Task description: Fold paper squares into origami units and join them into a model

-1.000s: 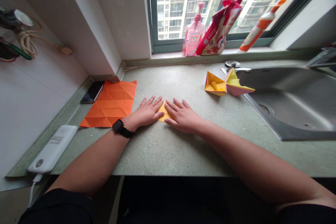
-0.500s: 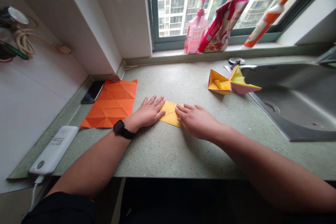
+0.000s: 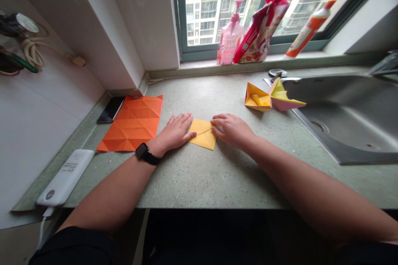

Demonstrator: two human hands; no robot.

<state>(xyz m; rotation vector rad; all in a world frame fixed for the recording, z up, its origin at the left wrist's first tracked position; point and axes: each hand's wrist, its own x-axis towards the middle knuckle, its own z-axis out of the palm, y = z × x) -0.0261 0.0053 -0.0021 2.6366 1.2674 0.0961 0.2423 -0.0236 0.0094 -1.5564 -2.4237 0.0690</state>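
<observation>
A small folded piece of yellow paper point(image 3: 203, 134) lies flat on the counter, a diagonal seam running across its face. Stretched out beside it on the left, my left hand point(image 3: 176, 132) is open, its thumb resting on the paper's left edge. My right hand point(image 3: 234, 129) has its fingers bent and its thumb and fingertips pinched at the paper's upper right corner. A creased sheet of orange paper point(image 3: 133, 122) is spread to the left of my left hand. Two folded paper shapes, one orange-yellow point(image 3: 258, 98) and one yellow and pink point(image 3: 284, 97), stand further back on the right.
A metal sink point(image 3: 351, 120) is set into the counter point(image 3: 186, 186) on the right. At the left are a phone point(image 3: 111, 109) and a white power bank point(image 3: 66, 178) with a cable. A pink pump bottle point(image 3: 230, 41), red bag point(image 3: 261, 33) and orange-white bottle point(image 3: 309, 33) stand on the windowsill.
My right hand has gone from lying flat on the yellow paper's right part to pinching its upper right corner. My left hand has stayed almost in place, its fingers drawn slightly off the paper.
</observation>
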